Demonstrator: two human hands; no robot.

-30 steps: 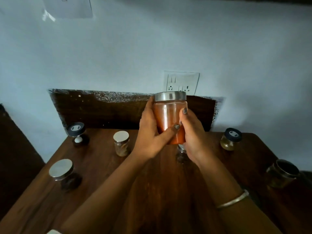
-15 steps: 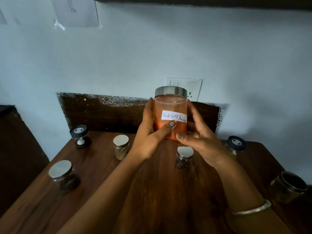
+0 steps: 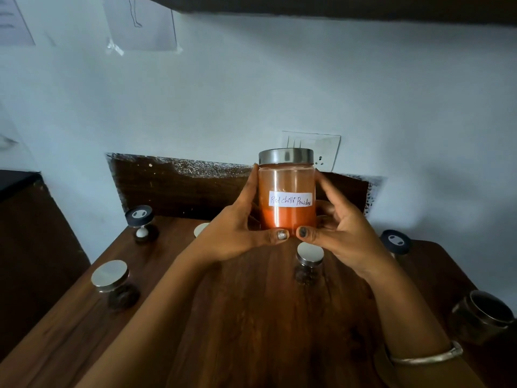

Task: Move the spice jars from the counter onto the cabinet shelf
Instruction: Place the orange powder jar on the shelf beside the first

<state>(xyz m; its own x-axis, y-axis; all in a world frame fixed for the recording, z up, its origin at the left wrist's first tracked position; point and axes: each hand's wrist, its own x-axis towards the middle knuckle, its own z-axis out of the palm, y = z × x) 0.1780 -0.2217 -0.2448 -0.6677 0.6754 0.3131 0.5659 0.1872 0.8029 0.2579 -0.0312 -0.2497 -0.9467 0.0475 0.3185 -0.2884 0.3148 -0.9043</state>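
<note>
Currently both hands, left hand [image 3: 237, 233] and right hand [image 3: 344, 233], clasp the red chilli powder jar [image 3: 286, 191] above the wooden counter [image 3: 251, 317]; steel-lidded jar [image 3: 309, 261] directly beneath, black-lidded jars [image 3: 140, 221] far left and right.

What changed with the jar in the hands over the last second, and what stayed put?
The chilli powder jar was turned in the hands until its handwritten label faces the camera; a second ago only bare glass showed. The right hand shifted from the jar's front to its side, thumb at the base. The left hand kept its hold. The other jars stayed on the counter.
</note>
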